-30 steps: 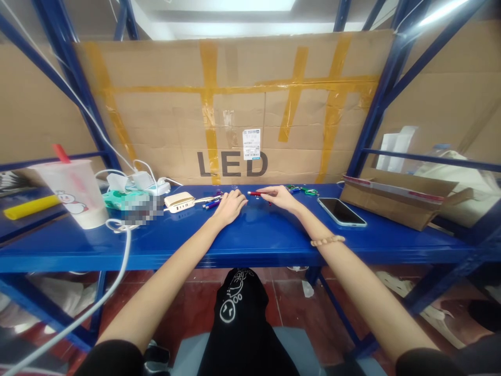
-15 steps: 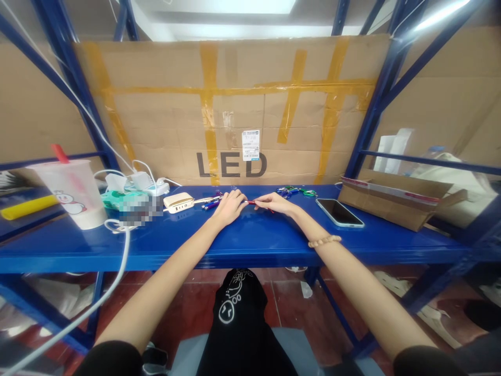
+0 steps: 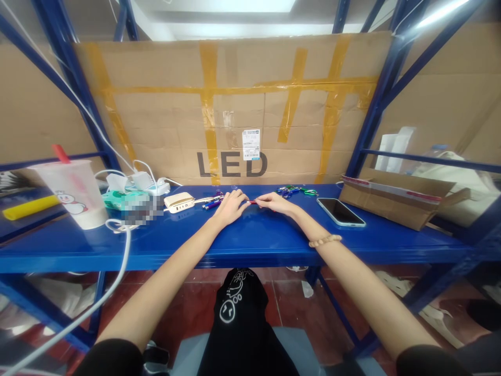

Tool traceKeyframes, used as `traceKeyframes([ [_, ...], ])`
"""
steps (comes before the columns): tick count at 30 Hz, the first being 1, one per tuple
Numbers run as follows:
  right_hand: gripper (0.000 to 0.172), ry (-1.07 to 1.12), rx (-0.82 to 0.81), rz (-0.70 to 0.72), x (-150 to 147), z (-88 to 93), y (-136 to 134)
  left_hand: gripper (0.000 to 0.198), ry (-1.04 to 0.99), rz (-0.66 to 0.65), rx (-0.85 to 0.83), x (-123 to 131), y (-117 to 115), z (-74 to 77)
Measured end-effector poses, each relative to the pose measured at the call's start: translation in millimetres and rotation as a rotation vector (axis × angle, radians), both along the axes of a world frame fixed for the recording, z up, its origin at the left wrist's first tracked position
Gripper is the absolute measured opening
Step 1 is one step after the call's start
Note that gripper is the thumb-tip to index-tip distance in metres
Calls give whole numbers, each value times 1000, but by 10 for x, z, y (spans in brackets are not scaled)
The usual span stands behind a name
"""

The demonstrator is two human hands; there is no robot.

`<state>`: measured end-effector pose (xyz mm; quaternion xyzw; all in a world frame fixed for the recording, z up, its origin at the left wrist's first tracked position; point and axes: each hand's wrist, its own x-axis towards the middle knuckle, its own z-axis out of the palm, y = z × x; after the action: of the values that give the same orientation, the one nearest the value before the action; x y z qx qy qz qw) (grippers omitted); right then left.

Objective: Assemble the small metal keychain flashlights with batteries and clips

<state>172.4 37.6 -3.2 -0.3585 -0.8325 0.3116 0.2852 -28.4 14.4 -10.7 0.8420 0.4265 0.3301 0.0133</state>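
Red pen [image 3: 252, 201] lies on the blue shelf [image 3: 258, 235], mostly hidden between the left hand [image 3: 230, 207] and right hand [image 3: 276, 203], with only a short stretch showing. Both hands are loosely curled, fingertips at the pen; whether either has hold of it cannot be told.

smartphone [image 3: 341, 212] near the right hand [image 3: 276, 203]

red pen [image 3: 252, 202]; blue steel shelf [image 3: 250, 245]; yellow-taped tan cardboard [image 3: 242, 115]
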Motion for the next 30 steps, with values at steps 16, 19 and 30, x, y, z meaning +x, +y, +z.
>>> traceKeyframes([
  [16,37,15,15,-31,-9,-44,76,62,-603,-141,-445,2,77,-6],
  [19,38,12,16,-39,-1,-47,79,63,-651,-129,-455,-23,111,-16],
  [30,33,-4,10,-12,2,2,-6,59,-700,-132,-455,-14,69,3],
])
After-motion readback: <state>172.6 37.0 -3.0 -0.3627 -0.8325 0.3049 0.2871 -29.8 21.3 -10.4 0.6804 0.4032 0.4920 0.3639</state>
